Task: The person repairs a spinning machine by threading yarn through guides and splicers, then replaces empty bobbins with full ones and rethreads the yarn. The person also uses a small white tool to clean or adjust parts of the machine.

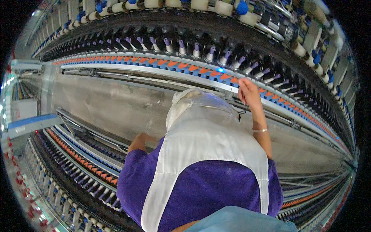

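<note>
My right hand reaches up to the spinning frame, at the rail of orange and blue pieces. Its fingers are curled together; whatever they pinch, if anything, is too fine to make out. A silvery bracelet circles that wrist. Just beyond the hand stands a row of spindles with purple bobbins. My left hand is low at the left of my body, with its fingers mostly hidden behind my white apron.
Behind me and to the left runs a second spinning frame with its own bobbins. Between the two machines lies a grey floor. White rollers with blue knobs line the upper part of the front machine. A blue-topped ledge juts in at left.
</note>
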